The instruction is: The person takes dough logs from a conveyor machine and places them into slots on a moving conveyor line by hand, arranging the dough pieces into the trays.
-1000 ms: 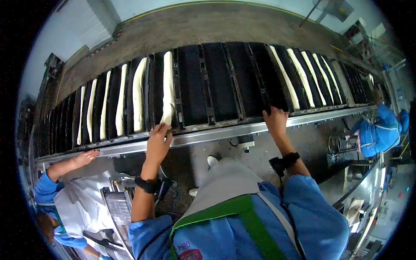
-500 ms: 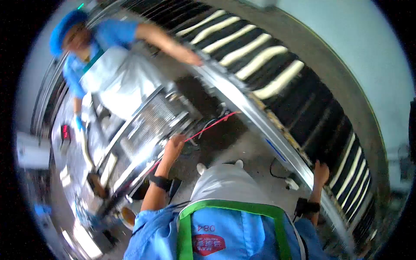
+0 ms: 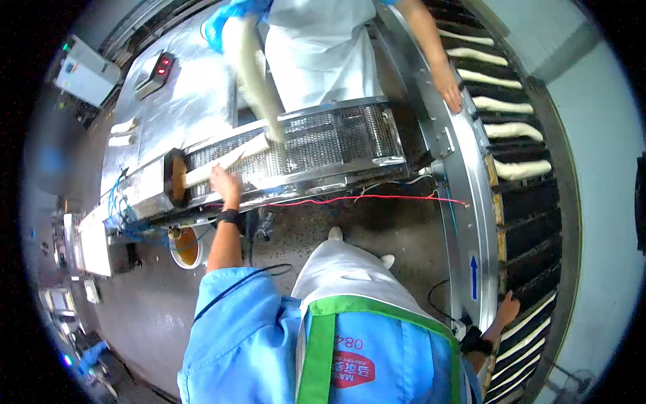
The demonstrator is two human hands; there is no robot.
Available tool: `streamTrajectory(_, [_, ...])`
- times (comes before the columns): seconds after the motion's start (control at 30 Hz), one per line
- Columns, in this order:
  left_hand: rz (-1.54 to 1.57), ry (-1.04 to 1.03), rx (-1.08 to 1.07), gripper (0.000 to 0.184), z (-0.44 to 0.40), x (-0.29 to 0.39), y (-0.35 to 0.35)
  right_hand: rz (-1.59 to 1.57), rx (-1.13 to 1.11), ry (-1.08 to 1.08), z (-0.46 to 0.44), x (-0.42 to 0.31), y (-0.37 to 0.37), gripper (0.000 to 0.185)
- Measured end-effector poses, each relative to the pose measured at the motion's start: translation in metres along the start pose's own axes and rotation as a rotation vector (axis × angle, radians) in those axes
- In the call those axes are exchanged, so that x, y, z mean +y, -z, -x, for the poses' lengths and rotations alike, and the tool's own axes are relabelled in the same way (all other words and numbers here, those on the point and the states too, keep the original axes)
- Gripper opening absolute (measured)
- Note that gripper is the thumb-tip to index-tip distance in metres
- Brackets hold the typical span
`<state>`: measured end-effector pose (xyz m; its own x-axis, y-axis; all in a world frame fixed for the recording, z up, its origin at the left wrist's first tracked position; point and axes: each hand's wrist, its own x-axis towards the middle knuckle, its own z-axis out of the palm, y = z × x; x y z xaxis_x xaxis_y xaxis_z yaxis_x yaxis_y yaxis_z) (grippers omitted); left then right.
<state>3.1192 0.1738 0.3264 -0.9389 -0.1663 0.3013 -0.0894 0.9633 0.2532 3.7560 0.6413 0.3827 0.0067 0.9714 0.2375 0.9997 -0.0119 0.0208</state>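
Note:
My left hand [image 3: 226,186] reaches over a steel mesh conveyor [image 3: 323,145], its fingers closed on a long pale dough strip [image 3: 243,152]. The strip's lower left end lies by the dark opening of a metal housing [image 3: 151,188]. My right hand [image 3: 509,310] is at the inner edge of a row of black troughs [image 3: 531,236], with its fingers curled; what they grip is hidden. Dough strips lie in troughs above and below that hand. Across the mesh conveyor, a co-worker's blue-gloved hand [image 3: 219,30] holds another dough strip [image 3: 249,67], blurred by motion.
The co-worker's bare hand [image 3: 447,87] rests on the trough line's steel rail [image 3: 464,161]. A red cord [image 3: 350,198] spans between the two lines. Under the housing stands a white bucket [image 3: 190,259] with brownish liquid. A steel table [image 3: 195,81] carries a red digital display [image 3: 161,65].
My view has turned left. My left hand has moved from the red cord to the dough strip on the mesh. The co-worker's gloved hand has lifted a dough strip over the mesh.

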Motion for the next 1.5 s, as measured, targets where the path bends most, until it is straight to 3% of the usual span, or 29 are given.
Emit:
streamTrajectory(0.03, [-0.010,-0.032,-0.056,0.043,-0.020,-0.028,-0.014,0.007,0.008,-0.001,-0.006,-0.011,0.002,0.055])
streamTrajectory(0.07, [-0.219,-0.151,0.084,0.035,-0.043,-0.080,-0.072,-0.039,-0.177,-0.111,0.003,-0.047,0.042,0.052])
streamTrajectory(0.1, [-0.477,-0.453,-0.067,0.037,-0.056,-0.094,-0.066,-0.110,-0.024,-0.023,0.008,-0.045,0.039,0.048])
streamTrajectory(0.13, [-0.681,-0.792,-0.163,0.039,-0.068,-0.106,-0.057,-0.227,-0.152,-0.039,0.013,-0.055,0.052,0.047])
streamTrajectory(0.17, [-0.345,-0.666,-0.139,0.045,-0.090,-0.145,-0.088,-0.187,-0.151,-0.058,0.013,-0.054,0.043,0.048])
streamTrajectory(0.2, [-0.261,-0.474,-0.318,0.049,-0.076,-0.107,-0.044,-0.297,-0.136,-0.026,0.020,-0.056,0.050,0.049])
streamTrajectory(0.23, [-0.313,-0.331,-0.446,0.049,-0.066,-0.082,0.003,-0.172,-0.141,0.027,0.020,-0.058,0.045,0.050])
streamTrajectory(0.27, [-0.310,-0.444,-0.467,0.049,-0.096,-0.103,-0.038,-0.142,-0.210,0.005,0.015,-0.069,0.052,0.047])
streamTrajectory(0.3, [-0.493,-0.482,-0.494,0.048,-0.091,-0.086,-0.012,-0.124,-0.175,0.015,0.018,-0.070,0.051,0.043])
streamTrajectory(0.37, [-0.409,-0.504,-0.353,0.044,-0.087,-0.082,0.003,-0.009,-0.225,0.034,0.025,-0.078,0.058,0.040])
streamTrajectory(0.43, [-0.400,-0.650,-0.341,0.043,-0.083,-0.064,0.029,-0.017,-0.143,0.094,0.036,-0.076,0.056,0.043])
streamTrajectory(0.5, [-0.285,-0.578,-0.703,0.040,-0.091,-0.044,0.049,-0.035,-0.137,0.083,0.043,-0.080,0.059,0.044])
streamTrajectory(0.57, [0.040,-0.501,-0.953,0.044,-0.090,-0.020,0.078,-0.055,-0.134,0.087,0.037,-0.079,0.059,0.046])
streamTrajectory(0.63, [0.112,-0.549,-0.924,0.046,-0.062,0.020,0.120,-0.111,0.000,0.240,0.035,-0.072,0.056,0.054])
streamTrajectory(0.7, [0.669,-0.242,-1.140,0.051,-0.029,0.070,0.162,-0.183,-0.004,0.238,0.027,-0.077,0.068,0.049])
streamTrajectory(0.73, [0.820,-0.287,-1.134,0.053,-0.001,0.087,0.180,-0.242,0.034,0.272,0.024,-0.068,0.065,0.046])
streamTrajectory(0.77, [0.871,-0.205,-1.068,0.059,0.024,0.112,0.195,-0.291,0.059,0.305,0.025,-0.064,0.068,0.042])
streamTrajectory(0.83, [1.071,-0.306,-1.243,0.062,0.061,0.160,0.228,-0.357,0.066,0.294,0.025,-0.058,0.072,0.037])
streamTrajectory(0.9, [1.244,-0.492,-1.264,0.065,0.095,0.220,0.248,-0.415,0.057,0.356,0.024,-0.045,0.072,0.037])
streamTrajectory(0.97, [1.123,-0.541,-1.265,0.065,0.118,0.274,0.269,-0.423,0.036,0.343,0.028,-0.036,0.080,0.035])
streamTrajectory(1.03, [1.225,-0.688,-1.375,0.064,0.151,0.326,0.284,-0.499,-0.041,0.340,0.028,-0.025,0.083,0.034])
streamTrajectory(1.1, [1.315,-0.846,-1.252,0.064,0.193,0.378,0.288,-0.496,-0.062,0.379,0.029,-0.016,0.090,0.032])
streamTrajectory(1.17, [1.254,-1.028,-1.504,0.056,0.231,0.433,0.306,-0.506,-0.110,0.390,0.024,-0.007,0.100,0.031])
streamTrajectory(1.3, [1.158,-1.035,-1.537,0.045,0.316,0.517,0.275,-0.508,-0.157,0.437,0.020,0.024,0.103,0.032])
streamTrajectory(1.37, [0.769,-1.277,-1.268,0.052,0.350,0.544,0.238,-0.510,-0.154,0.427,0.017,0.041,0.101,0.032])
streamTrajectory(1.43, [0.848,-1.602,-0.634,0.061,0.375,0.553,0.136,-0.517,-0.175,0.403,0.011,0.052,0.112,0.032])
streamTrajectory(1.47, [0.780,-1.525,-0.833,0.068,0.375,0.545,0.144,-0.513,-0.170,0.393,0.007,0.057,0.115,0.032])
streamTrajectory(1.5, [0.819,-1.432,-0.966,0.059,0.376,0.537,0.137,-0.513,-0.185,0.400,0.003,0.059,0.114,0.032])
